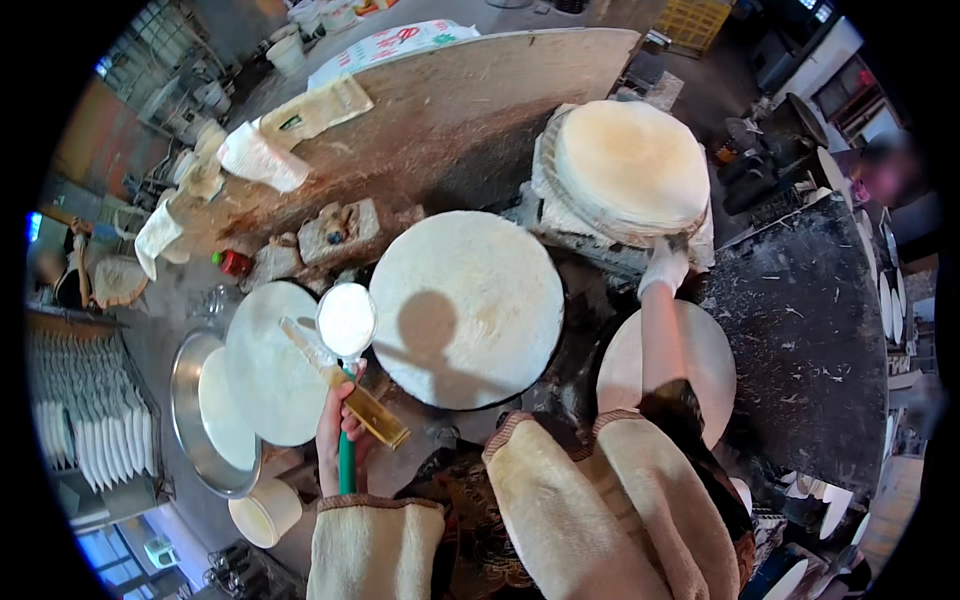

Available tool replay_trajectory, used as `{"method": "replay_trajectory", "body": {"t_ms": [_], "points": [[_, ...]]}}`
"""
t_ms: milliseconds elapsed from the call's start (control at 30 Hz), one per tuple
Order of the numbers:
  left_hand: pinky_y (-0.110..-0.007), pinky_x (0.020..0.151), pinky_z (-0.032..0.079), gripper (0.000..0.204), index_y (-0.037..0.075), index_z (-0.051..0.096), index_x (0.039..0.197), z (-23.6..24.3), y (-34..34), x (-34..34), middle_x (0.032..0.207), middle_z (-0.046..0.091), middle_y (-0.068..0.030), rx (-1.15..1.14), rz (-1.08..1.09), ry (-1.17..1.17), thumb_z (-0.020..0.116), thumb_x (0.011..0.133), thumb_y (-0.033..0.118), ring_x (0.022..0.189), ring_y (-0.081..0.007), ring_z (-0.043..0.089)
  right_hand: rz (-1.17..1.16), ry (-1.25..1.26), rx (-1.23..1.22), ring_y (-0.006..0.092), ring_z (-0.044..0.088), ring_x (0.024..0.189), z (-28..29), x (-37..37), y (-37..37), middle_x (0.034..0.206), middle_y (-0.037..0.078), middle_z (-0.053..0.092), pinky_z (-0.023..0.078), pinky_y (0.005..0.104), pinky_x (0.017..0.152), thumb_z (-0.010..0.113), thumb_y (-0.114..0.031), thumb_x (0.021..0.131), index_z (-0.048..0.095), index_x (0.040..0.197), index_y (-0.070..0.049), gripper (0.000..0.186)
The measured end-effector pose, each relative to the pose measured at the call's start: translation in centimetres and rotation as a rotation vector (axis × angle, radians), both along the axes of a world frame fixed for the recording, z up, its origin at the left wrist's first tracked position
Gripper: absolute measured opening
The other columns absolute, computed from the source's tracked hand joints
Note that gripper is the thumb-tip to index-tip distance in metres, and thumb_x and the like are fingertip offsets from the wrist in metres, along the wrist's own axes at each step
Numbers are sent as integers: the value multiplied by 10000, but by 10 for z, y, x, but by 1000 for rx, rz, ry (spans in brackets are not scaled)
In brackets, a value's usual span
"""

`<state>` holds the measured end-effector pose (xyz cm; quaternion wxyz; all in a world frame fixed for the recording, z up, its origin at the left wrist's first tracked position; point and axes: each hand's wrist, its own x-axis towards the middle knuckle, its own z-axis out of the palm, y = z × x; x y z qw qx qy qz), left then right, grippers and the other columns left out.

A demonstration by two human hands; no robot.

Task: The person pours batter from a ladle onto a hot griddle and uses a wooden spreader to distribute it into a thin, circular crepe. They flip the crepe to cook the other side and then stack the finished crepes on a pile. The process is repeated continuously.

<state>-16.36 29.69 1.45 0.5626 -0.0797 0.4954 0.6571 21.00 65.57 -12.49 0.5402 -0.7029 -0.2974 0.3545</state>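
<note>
My left hand (334, 420) grips a green-handled ladle (346, 318) holding white batter or powder, plus a flat wooden scraper (380, 415) lying across it. My right hand (663, 268), in a white glove, reaches to the lower front edge of a stack of thin round flatbreads (625, 160) on a cloth-covered stand; its fingertips are hard to make out. Between my hands is a large round pale griddle (465, 280), with my shadow on it. A second disc (270, 370) partly covers a steel basin (182, 410) of white liquid at left. Another disc (705, 370) lies below my right arm.
A board (470, 90) with cloths (265, 155) borders the back. A bottle (232, 263) and blocks (340, 235) stand before it. A cream bucket (262, 515) is lower left. A dark worktop (800, 330) fills the right. People (75, 275) are at both sides.
</note>
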Motion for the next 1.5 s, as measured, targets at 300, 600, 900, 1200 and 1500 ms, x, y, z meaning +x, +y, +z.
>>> {"method": "replay_trajectory", "body": {"t_ms": [300,600,900,1200,1500], "points": [[-160,304,311,308,71,524,1180,-8,-28,-23,527,349,84,52,-32,-158,524,879,132,355,-11,332,461,-396,-45,266,620,947,-51,-89,-135,1302,162,505,474,340,843,677,-237,784,411,1346,-51,649],[-162,291,303,188,85,555,1049,-18,-63,-45,523,394,75,61,-61,-226,547,870,140,350,-19,350,477,-441,-264,279,635,933,24,-119,-145,993,184,661,460,343,844,639,-320,785,658,1036,-6,403],[-180,299,291,97,117,492,798,-21,-89,-59,524,400,70,-66,-52,-133,569,854,133,361,-34,358,544,-564,60,288,644,907,135,-171,-185,959,194,664,471,337,813,622,-357,783,668,1007,-11,415],[-183,301,281,136,110,540,999,-15,-70,-47,506,377,77,-40,-94,-62,554,866,138,350,-36,342,658,-61,84,170,604,746,176,-127,-92,882,101,663,491,302,706,697,-150,760,652,969,49,292],[-184,296,276,259,84,536,1128,-27,-51,-29,500,350,80,65,-73,-83,534,874,138,341,-30,332,637,-1200,487,310,635,851,338,-44,4,960,140,667,487,363,772,591,-363,800,678,1003,-98,345]]}}
